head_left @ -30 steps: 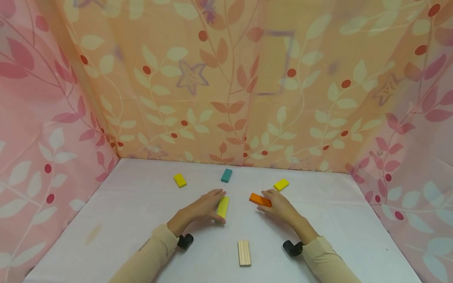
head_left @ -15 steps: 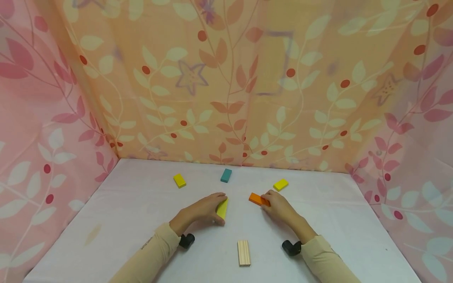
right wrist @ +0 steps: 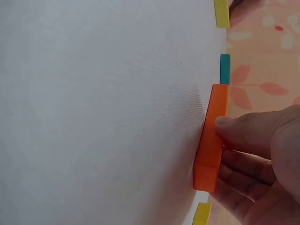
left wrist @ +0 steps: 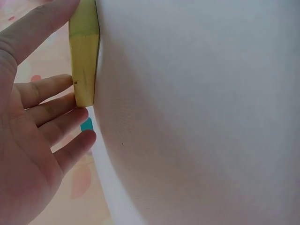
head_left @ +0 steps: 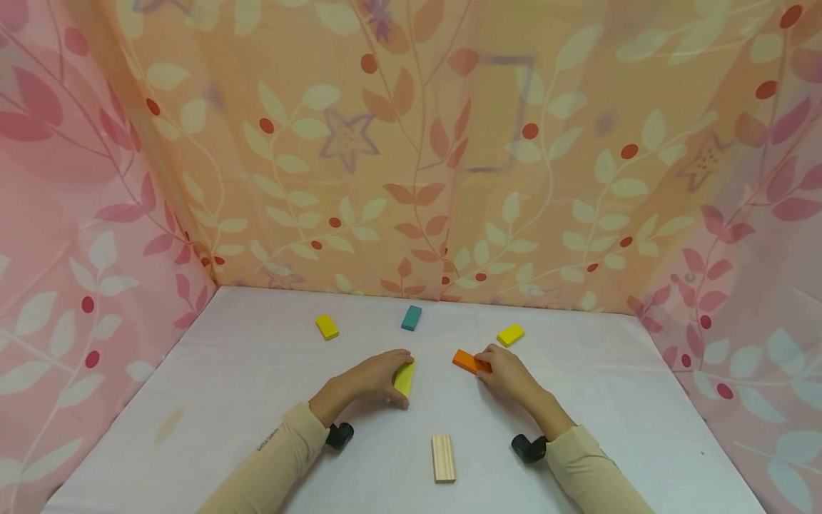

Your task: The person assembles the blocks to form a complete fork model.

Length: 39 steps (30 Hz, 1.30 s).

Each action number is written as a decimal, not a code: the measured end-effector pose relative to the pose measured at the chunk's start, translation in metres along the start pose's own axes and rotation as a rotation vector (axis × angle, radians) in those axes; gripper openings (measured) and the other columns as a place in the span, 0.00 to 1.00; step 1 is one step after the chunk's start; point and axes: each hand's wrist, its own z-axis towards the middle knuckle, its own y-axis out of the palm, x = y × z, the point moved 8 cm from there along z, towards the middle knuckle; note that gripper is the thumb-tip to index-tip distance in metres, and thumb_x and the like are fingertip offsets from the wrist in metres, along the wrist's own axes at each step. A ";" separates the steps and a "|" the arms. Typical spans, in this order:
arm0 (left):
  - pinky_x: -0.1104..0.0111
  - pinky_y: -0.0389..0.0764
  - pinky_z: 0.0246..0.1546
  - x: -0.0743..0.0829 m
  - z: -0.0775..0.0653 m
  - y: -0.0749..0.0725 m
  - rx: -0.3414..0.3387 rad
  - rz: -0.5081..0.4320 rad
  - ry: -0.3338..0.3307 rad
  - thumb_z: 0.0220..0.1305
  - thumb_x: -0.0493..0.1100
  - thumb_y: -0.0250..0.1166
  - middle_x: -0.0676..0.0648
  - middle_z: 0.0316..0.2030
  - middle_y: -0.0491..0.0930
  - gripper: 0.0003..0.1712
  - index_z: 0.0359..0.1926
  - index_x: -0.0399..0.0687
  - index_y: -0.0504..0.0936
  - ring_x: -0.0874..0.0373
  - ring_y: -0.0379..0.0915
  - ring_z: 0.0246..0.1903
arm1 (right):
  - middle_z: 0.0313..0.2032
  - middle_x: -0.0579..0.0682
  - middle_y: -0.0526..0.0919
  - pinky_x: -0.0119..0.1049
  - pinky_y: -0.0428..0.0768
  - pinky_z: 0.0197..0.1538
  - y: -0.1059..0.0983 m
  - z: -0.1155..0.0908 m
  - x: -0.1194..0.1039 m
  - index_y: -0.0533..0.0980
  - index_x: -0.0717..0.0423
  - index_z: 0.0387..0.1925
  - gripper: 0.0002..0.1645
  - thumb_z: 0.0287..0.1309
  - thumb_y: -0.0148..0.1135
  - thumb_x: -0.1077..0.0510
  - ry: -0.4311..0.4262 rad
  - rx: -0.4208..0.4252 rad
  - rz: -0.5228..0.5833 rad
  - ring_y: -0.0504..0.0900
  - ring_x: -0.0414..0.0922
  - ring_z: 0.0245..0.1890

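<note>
In the head view my left hand (head_left: 375,380) grips a yellow-green wooden block (head_left: 404,378) lying on the white table, thumb near its close end and fingers near the far end. The left wrist view shows the thumb and fingertips against the side of this block (left wrist: 84,61). To the right, my right hand (head_left: 510,375) pinches the near end of an orange block (head_left: 465,360). Its thumb presses on the orange block (right wrist: 211,140) in the right wrist view, and the other fingers are partly hidden behind it.
Farther back lie a yellow block (head_left: 327,327), a teal block (head_left: 412,318) and another yellow block (head_left: 511,335). A plain wood block (head_left: 443,459) lies nearer, between the forearms. Patterned cloth (head_left: 411,178) walls the white-covered table (head_left: 257,343) at the back and sides.
My right thumb and fingers have closed onto the orange block, covering more of its end. My left hand has shifted slightly right, its fingers now over the yellow-green block, which leans a little differently.
</note>
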 end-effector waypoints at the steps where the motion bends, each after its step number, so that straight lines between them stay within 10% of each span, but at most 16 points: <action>1: 0.54 0.63 0.71 0.000 0.000 0.000 0.002 -0.002 0.001 0.45 0.56 0.78 0.47 0.71 0.64 0.50 0.68 0.49 0.67 0.50 0.60 0.70 | 0.40 0.52 0.81 0.43 0.82 0.50 0.000 0.000 0.000 0.81 0.64 0.48 0.19 0.54 0.70 0.62 -0.001 0.001 0.002 0.77 0.44 0.37; 39: 0.55 0.64 0.71 -0.004 0.002 0.001 -0.010 -0.043 -0.039 0.44 0.55 0.79 0.49 0.71 0.64 0.49 0.68 0.52 0.68 0.52 0.61 0.69 | 0.43 0.53 0.82 0.47 0.81 0.55 -0.004 0.025 -0.007 0.81 0.63 0.50 0.18 0.56 0.68 0.63 -0.098 -0.010 0.059 0.79 0.46 0.42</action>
